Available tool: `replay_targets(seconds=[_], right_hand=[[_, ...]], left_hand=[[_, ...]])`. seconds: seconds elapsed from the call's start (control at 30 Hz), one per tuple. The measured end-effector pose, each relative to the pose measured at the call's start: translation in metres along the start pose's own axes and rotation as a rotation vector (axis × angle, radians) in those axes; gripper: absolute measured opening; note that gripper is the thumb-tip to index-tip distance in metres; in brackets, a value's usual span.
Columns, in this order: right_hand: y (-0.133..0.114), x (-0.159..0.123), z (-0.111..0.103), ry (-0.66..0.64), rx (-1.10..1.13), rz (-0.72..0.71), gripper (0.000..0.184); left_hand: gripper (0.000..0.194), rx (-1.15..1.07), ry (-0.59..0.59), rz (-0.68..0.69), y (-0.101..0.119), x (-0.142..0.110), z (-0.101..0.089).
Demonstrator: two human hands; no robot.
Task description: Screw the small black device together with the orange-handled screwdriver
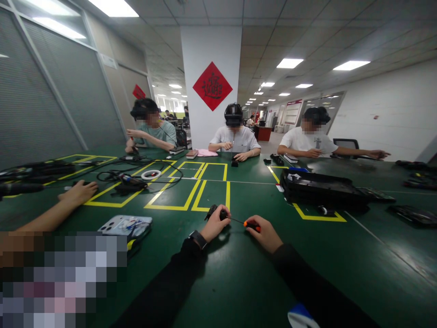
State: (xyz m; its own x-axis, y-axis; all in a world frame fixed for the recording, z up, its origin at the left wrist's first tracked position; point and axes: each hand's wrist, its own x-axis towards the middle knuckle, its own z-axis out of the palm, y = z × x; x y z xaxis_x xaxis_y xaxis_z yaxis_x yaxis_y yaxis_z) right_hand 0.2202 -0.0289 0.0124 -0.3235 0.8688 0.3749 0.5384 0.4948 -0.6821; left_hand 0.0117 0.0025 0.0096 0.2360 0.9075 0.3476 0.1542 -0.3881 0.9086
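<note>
My left hand, with a watch on its wrist, is closed around a small black part with rounded ends, just above the green table. What kind of part it is, I cannot make out. In my right hand is a screwdriver with an orange and black handle. Its thin shaft points left and its tip reaches the black part by my left fingers. Whether the tip sits in a screw is too small to see.
Yellow tape marks rectangles on the table. A black tray stands right, a phone case left, near a co-worker's arm. Black cables and a white tape roll lie beyond. Three people wearing headsets sit opposite.
</note>
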Motion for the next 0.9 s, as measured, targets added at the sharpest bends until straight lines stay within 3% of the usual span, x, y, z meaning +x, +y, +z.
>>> replay_targets(seconds=[0.47,0.9], right_hand=[[0.001,0.0008,-0.0012,0.044,-0.001,0.02,0.016],[0.0009,0.0009,-0.0006,0.063,-0.069,0.058,0.015]], left_hand=[[0.015,-0.03,-0.012,-0.013,-0.0022,0.0001,0.0001],[0.011,0.036,0.062,0.048,0.0023,-0.0018,0.0017]])
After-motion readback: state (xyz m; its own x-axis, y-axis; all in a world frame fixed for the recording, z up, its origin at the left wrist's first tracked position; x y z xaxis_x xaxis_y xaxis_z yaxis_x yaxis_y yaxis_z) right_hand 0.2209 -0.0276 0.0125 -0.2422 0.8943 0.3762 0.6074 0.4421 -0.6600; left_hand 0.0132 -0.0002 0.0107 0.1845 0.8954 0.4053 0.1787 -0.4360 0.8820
